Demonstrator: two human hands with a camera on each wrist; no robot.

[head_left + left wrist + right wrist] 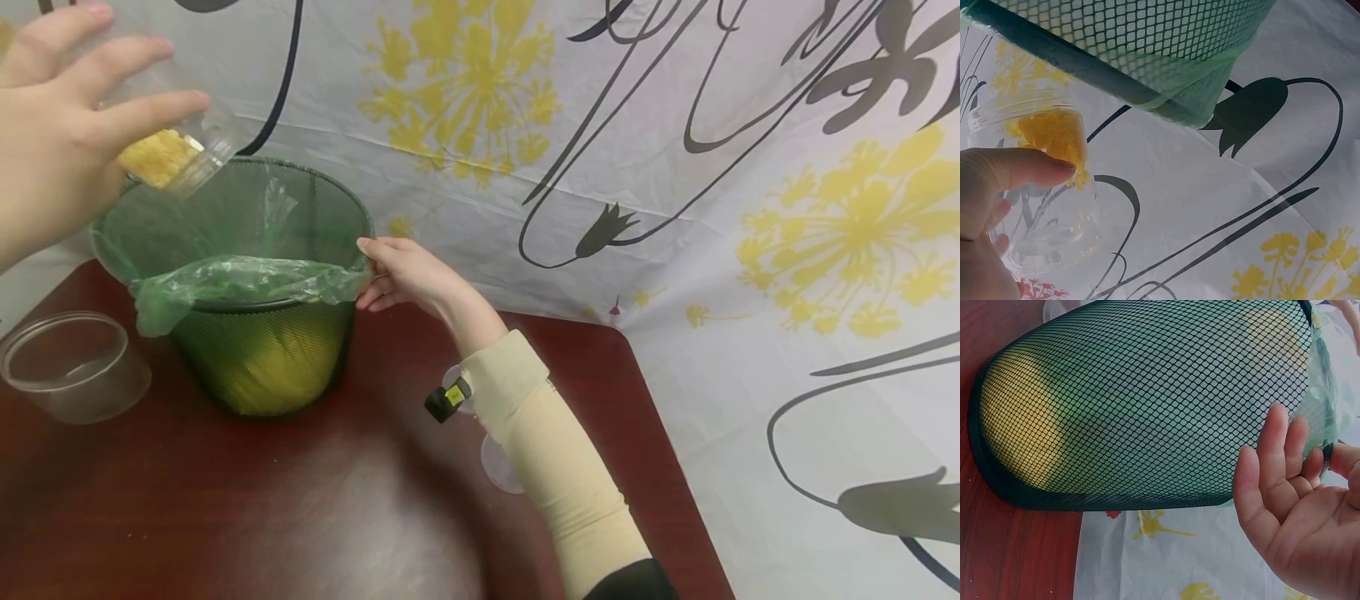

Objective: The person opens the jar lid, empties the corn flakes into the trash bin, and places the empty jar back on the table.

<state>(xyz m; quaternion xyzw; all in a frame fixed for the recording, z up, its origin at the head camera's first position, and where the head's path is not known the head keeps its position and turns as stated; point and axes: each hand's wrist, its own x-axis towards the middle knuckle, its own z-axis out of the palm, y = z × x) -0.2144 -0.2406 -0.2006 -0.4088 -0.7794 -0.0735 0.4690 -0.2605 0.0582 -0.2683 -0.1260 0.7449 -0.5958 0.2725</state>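
Note:
My left hand (67,125) grips a clear plastic jar (213,150) above the left side of a dark mesh wastebasket (197,346). The jar tilts mouth-down, with yellow bits (156,157) gathered near its mouth; in the left wrist view, the thumb lies across the jar (1082,225). A green plastic bag (232,279) lines the basket and folds over its front rim. At the rim's right side, my right hand (408,271) pinches the edge between thumb and fingers, seen also in the right wrist view. Something yellow (1019,419) shows through the mesh at the basket's bottom.
A clear round tub (78,375) stands open on the dark red table (225,492), left of the basket. A clear disc (498,467) lies partly under my right sleeve. Patterned cloth (637,167) hangs behind the table and along its right side.

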